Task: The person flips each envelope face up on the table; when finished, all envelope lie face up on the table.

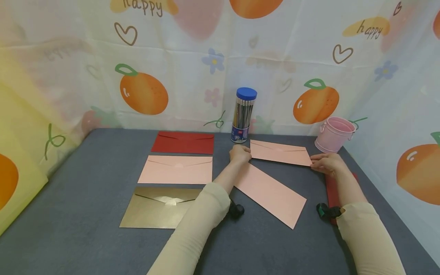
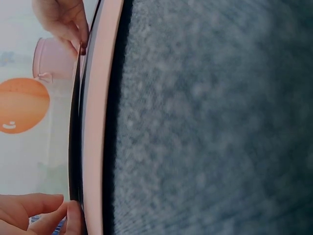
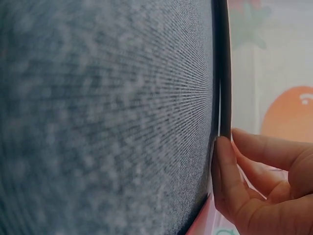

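A pink envelope (image 1: 280,152), flap side up, spans between both hands near the back of the table. My left hand (image 1: 240,154) pinches its left end; in the left wrist view the fingertips (image 2: 73,215) meet at its thin edge. My right hand (image 1: 328,163) grips the right end, thumb and fingers on opposite faces, as the right wrist view shows. Seen edge-on there, the envelope (image 3: 225,73) stands slightly off the table. Just in front, a second pink envelope (image 1: 271,194) lies slanted, plain side up, its upper left corner by my left wrist.
Left of my arm lie a red envelope (image 1: 182,143), another pink envelope (image 1: 175,172) and a gold envelope (image 1: 154,210) in a column. A blue-lidded pencil tub (image 1: 243,114) and a pink bucket (image 1: 333,135) stand behind. A red piece (image 1: 332,191) lies partly under my right forearm.
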`<action>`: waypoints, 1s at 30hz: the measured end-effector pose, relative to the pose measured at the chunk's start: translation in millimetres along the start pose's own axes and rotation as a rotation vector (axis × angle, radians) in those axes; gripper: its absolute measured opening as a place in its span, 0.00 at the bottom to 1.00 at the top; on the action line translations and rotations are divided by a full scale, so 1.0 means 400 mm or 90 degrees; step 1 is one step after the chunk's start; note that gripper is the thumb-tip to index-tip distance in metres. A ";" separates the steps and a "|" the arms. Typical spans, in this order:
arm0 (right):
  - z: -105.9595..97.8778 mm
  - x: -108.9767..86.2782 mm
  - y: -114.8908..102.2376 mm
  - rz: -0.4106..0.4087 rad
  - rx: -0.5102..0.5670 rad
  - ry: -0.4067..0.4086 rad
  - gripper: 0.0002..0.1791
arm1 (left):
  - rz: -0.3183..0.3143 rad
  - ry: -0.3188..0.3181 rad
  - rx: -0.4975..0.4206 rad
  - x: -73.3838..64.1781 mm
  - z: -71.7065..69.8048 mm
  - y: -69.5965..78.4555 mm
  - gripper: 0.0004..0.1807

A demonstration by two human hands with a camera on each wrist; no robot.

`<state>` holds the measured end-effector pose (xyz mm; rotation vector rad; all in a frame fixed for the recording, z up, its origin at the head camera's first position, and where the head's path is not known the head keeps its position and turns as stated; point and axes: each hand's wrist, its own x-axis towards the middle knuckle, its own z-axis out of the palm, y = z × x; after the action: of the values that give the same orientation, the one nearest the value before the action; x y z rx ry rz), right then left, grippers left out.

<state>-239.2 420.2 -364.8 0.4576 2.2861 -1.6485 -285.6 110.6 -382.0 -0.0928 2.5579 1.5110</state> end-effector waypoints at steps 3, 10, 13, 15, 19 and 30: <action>0.003 -0.003 -0.004 0.006 0.008 0.003 0.29 | 0.007 -0.007 0.010 0.001 0.000 0.000 0.16; 0.019 -0.026 -0.028 0.029 0.060 0.004 0.14 | 0.002 -0.016 0.005 -0.003 -0.003 0.003 0.16; 0.020 -0.032 -0.029 0.028 0.096 -0.017 0.10 | 0.005 -0.022 0.010 -0.004 -0.005 0.003 0.17; 0.019 -0.032 -0.028 0.025 0.113 -0.029 0.14 | 0.002 -0.027 0.006 -0.005 -0.005 0.002 0.17; 0.020 -0.035 -0.028 0.023 0.129 -0.039 0.19 | -0.003 -0.032 0.002 -0.009 -0.007 0.002 0.17; 0.022 -0.033 -0.034 0.000 0.046 0.015 0.09 | 0.018 -0.085 0.041 -0.007 -0.034 0.003 0.20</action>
<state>-232.2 406.6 -350.4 0.4951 2.2488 -1.7386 -284.6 99.0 -374.2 0.0519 2.5092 1.3930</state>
